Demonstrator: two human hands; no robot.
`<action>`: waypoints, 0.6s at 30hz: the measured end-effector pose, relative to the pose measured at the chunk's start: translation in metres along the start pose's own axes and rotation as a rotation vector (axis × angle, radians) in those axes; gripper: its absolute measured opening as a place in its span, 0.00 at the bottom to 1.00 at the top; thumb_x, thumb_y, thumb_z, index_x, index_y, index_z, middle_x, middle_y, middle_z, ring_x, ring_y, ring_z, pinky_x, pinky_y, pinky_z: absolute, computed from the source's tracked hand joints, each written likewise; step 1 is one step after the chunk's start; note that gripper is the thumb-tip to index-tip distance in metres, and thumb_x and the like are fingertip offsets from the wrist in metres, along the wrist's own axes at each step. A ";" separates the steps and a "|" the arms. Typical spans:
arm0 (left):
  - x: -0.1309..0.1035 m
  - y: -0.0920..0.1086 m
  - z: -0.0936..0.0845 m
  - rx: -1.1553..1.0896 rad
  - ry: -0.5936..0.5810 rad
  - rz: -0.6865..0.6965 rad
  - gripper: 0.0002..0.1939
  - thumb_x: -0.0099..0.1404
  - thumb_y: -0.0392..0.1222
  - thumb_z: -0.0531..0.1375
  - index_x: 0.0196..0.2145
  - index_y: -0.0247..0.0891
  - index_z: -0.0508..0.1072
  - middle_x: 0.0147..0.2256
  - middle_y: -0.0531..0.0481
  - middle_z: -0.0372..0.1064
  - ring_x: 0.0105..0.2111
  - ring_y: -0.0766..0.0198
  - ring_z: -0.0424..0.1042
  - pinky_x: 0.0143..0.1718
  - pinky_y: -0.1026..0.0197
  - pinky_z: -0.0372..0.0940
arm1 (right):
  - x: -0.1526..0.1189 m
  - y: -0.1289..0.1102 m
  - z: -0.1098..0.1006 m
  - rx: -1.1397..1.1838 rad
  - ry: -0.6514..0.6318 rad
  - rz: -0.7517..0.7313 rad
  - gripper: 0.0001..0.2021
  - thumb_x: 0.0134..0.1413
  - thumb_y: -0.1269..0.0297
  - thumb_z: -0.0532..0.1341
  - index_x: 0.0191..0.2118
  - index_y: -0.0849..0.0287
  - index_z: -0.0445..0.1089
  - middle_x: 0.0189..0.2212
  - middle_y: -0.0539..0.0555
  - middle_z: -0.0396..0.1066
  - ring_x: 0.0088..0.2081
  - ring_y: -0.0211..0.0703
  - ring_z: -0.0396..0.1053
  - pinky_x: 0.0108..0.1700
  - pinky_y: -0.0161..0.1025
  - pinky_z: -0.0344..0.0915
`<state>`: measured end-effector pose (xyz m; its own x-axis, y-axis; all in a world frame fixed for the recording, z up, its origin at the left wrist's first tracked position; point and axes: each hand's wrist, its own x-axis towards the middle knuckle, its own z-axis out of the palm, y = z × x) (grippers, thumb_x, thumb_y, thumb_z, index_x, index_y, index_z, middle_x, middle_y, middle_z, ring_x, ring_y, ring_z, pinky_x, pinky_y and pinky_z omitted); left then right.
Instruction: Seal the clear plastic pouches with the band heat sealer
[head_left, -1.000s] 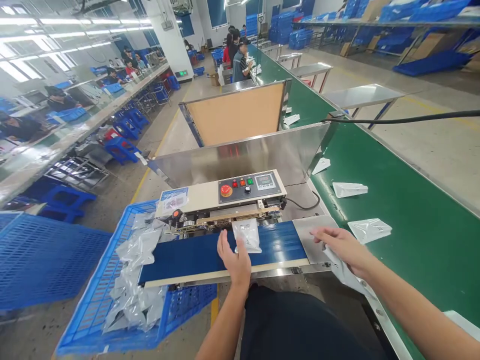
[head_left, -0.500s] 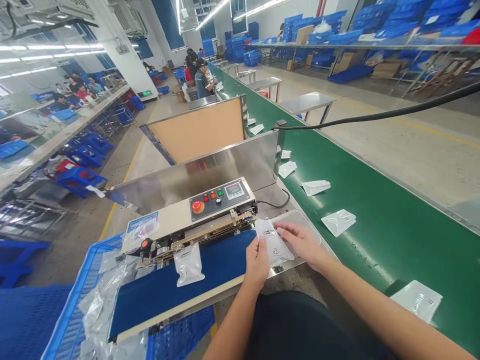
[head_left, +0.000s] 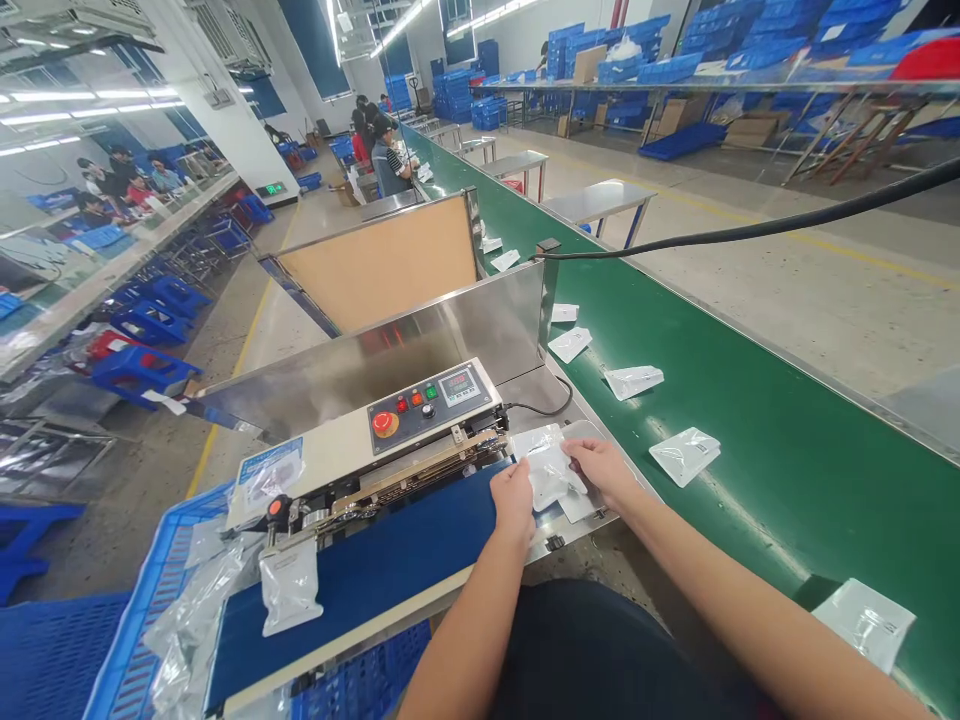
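A white pouch (head_left: 546, 470) is held between both hands at the right end of the sealing machine (head_left: 427, 405). My left hand (head_left: 514, 503) pinches its left edge, beside the blue belt (head_left: 390, 560). With closed fingers, my right hand (head_left: 604, 470) grips the pouch's upper right edge. Part of another white item (head_left: 579, 508) shows beneath the pouch. A second pouch (head_left: 290, 588) hangs at the machine's left end, its lower part over the blue belt.
On the right, a green conveyor (head_left: 757, 480) carries several white pouches. A blue crate (head_left: 142, 600) with pouches stands at lower left. Behind the machine rises a metal panel (head_left: 397, 345). A black cable (head_left: 750, 232) crosses the upper right. People sit farther back.
The pouch on the blue belt has travelled left to the machine's end. The held pouch has tilted, its top now against the machine's right end. The whole view has shifted slightly.
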<state>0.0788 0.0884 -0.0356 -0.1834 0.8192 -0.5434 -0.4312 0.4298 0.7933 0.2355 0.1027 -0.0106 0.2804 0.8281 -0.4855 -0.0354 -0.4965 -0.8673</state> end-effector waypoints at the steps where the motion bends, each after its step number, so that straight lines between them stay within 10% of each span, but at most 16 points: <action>1: 0.006 0.001 0.002 -0.001 0.007 -0.007 0.23 0.49 0.57 0.77 0.26 0.33 0.80 0.21 0.52 0.68 0.24 0.59 0.71 0.31 0.56 0.67 | 0.006 -0.004 0.004 0.015 -0.006 0.018 0.16 0.44 0.51 0.72 0.29 0.59 0.73 0.18 0.48 0.66 0.20 0.36 0.61 0.22 0.34 0.58; 13: 0.015 0.026 -0.063 -0.099 0.172 0.022 0.24 0.48 0.56 0.77 0.32 0.31 0.82 0.28 0.44 0.78 0.27 0.56 0.78 0.32 0.55 0.73 | 0.003 -0.019 0.089 -0.077 -0.183 0.096 0.11 0.51 0.61 0.72 0.25 0.59 0.73 0.20 0.50 0.69 0.23 0.36 0.66 0.24 0.32 0.66; 18: 0.006 0.049 -0.106 -0.103 0.231 -0.011 0.13 0.55 0.44 0.73 0.34 0.34 0.81 0.32 0.43 0.80 0.34 0.53 0.82 0.42 0.50 0.77 | -0.024 -0.005 0.052 -0.058 -0.247 0.037 0.18 0.57 0.47 0.69 0.32 0.59 0.77 0.25 0.53 0.73 0.24 0.38 0.67 0.24 0.34 0.64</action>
<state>-0.0371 0.0739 -0.0294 -0.3700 0.7013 -0.6094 -0.5194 0.3877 0.7615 0.1795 0.0993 -0.0001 0.0367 0.8441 -0.5349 0.0160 -0.5357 -0.8442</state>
